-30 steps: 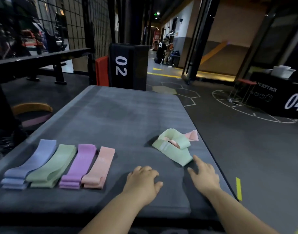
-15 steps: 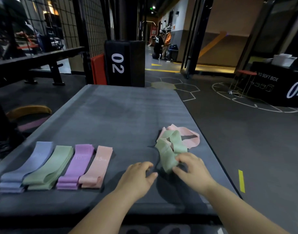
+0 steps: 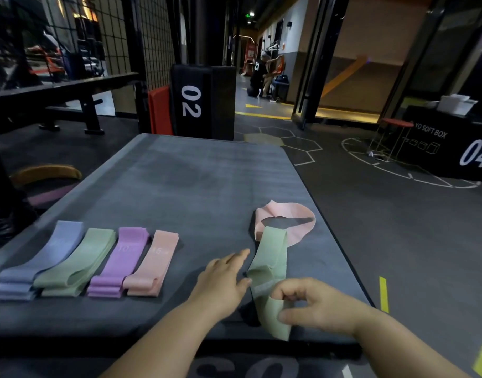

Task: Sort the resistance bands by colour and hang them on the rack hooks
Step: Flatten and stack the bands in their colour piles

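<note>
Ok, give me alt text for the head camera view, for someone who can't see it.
A person's right hand pinches a loose green resistance band on a grey mat, the left hand flat beside it. A pink band lies tangled just beyond, and four flat stacks, blue, green, purple and pink, sit in a row at left.

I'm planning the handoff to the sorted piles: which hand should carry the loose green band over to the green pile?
Probably the left hand: it is free and nearer the green pile. The right hand pinches the green band.
</note>
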The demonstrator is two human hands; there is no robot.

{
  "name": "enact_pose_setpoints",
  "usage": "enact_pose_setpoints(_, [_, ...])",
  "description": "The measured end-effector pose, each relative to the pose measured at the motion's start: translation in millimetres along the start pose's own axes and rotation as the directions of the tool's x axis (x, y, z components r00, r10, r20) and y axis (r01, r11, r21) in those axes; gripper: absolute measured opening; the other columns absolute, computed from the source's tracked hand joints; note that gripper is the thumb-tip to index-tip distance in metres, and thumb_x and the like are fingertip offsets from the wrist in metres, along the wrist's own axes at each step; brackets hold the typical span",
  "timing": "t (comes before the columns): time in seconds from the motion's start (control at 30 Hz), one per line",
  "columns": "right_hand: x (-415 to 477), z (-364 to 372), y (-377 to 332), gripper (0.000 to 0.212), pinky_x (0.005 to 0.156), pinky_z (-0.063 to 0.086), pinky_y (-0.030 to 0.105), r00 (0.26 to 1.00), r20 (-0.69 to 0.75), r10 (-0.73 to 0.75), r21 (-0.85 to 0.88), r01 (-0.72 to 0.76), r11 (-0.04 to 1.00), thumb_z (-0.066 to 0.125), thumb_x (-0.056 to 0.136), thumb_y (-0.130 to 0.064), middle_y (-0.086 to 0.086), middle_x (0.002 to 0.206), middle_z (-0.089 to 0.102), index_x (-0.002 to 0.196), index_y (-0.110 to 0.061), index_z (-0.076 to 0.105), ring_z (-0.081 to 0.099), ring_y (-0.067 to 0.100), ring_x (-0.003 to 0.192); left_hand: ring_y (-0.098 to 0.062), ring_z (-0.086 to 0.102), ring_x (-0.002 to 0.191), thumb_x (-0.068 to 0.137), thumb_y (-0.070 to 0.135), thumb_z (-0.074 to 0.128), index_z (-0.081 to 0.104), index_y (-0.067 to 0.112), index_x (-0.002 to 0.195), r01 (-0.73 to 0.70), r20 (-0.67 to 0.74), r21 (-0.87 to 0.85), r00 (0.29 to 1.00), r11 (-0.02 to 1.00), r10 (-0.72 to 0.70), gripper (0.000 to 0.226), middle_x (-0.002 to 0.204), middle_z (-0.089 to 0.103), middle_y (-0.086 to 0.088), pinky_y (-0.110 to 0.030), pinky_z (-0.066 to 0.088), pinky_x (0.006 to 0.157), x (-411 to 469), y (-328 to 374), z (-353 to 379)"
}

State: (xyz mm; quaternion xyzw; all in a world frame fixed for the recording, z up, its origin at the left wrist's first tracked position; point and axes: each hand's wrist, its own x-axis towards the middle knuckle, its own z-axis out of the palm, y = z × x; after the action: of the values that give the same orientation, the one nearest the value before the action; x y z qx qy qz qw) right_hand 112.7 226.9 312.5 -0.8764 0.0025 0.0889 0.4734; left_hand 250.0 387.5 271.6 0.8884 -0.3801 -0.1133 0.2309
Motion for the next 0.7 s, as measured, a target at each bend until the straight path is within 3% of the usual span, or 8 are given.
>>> enact_pose_setpoints(0.1, [0, -7, 11, 0.004, 0.079, 0.044, 0.027, 0.998, -0.032, 0.056, 0.027, -0.055, 0.998, 0.066, 0.081, -0.020, 0.000, 0.082, 0.061, 0.083, -0.022, 0.065, 0.054, 0.012, 0.080, -0.016, 0.019, 0.141, 0.099, 0.044, 0.038, 0.015, 0.039, 0.150, -0.079, 0.028, 0.129, 0.997, 0.989, 0.076, 0.056, 0.155, 0.022, 0.018, -0.036, 0.022, 0.112, 1, 5, 9])
enact_pose_setpoints(0.2, [1, -14, 27, 0.005, 0.078, 0.050, 0.026, 0.976, -0.148, 0.163, -0.094, -0.177, 0.980, 0.067, 0.084, -0.022, -0.007, 0.084, 0.069, 0.087, -0.026, 0.066, 0.058, 0.005, 0.075, -0.015, 0.025, 0.137, 0.099, 0.044, 0.038, 0.024, 0.037, 0.148, -0.079, -0.004, 0.156, 0.997, 0.985, 0.080, 0.051, 0.150, 0.032, 0.017, -0.035, 0.024, 0.107, 5, 12, 18])
enact_pose_setpoints(0.3, [3, -17, 43, 0.009, 0.080, 0.052, 0.030, 0.933, -0.265, 0.243, -0.280, -0.315, 0.907, 0.064, 0.085, -0.029, -0.007, 0.090, 0.070, 0.094, -0.027, 0.065, 0.063, 0.009, 0.081, -0.016, 0.038, 0.126, 0.098, 0.039, 0.043, 0.043, 0.032, 0.139, -0.053, -0.102, 0.126, 0.993, 0.991, 0.066, 0.041, 0.137, 0.045, 0.012, -0.030, 0.033, 0.099, 14, 15, 26])
enact_pose_setpoints(0.4, [5, -19, 53, 0.009, 0.080, 0.053, 0.031, 0.912, -0.324, 0.253, -0.342, -0.362, 0.867, 0.060, 0.085, -0.033, -0.006, 0.093, 0.069, 0.094, -0.031, 0.061, 0.063, 0.014, 0.089, -0.017, 0.048, 0.111, 0.095, 0.034, 0.049, 0.059, 0.026, 0.115, -0.028, -0.194, 0.029, 0.980, 0.999, 0.033, 0.024, 0.114, 0.057, 0.008, -0.028, 0.039, 0.088, 18, 16, 28])
enact_pose_setpoints(0.5, [6, -26, 54, 0.008, 0.076, 0.049, 0.026, 0.911, -0.331, 0.247, -0.403, -0.373, 0.835, 0.060, 0.087, -0.036, -0.013, 0.089, 0.064, 0.092, -0.039, 0.054, 0.060, 0.012, 0.087, -0.018, 0.051, 0.097, 0.094, 0.033, 0.051, 0.061, 0.020, 0.097, 0.007, -0.259, -0.050, 0.966, 0.999, -0.020, 0.016, 0.096, 0.059, 0.006, -0.029, 0.040, 0.077, 19, 17, 24])
enact_pose_setpoints(0.6, [6, -36, 51, 0.012, 0.077, 0.047, 0.025, 0.905, -0.353, 0.238, -0.459, -0.389, 0.799, 0.062, 0.085, -0.040, -0.017, 0.085, 0.058, 0.096, -0.036, 0.058, 0.055, 0.009, 0.086, -0.021, 0.049, 0.083, 0.094, 0.032, 0.050, 0.050, 0.018, 0.081, 0.076, -0.284, -0.144, 0.952, 0.987, -0.115, 0.019, 0.082, 0.051, 0.005, -0.032, 0.038, 0.068, 19, 13, 15])
enact_pose_setpoints(0.7, [4, -45, 48, 0.021, 0.073, 0.047, 0.025, 0.900, -0.352, 0.256, -0.462, -0.405, 0.789, 0.069, 0.077, -0.050, -0.018, 0.080, 0.057, 0.089, -0.038, 0.056, 0.054, 0.005, 0.078, -0.023, 0.049, 0.077, 0.095, 0.030, 0.048, 0.047, 0.018, 0.079, 0.172, -0.266, -0.220, 0.937, 0.960, -0.228, 0.020, 0.076, 0.053, 0.002, -0.032, 0.035, 0.064, 18, 5, 2])
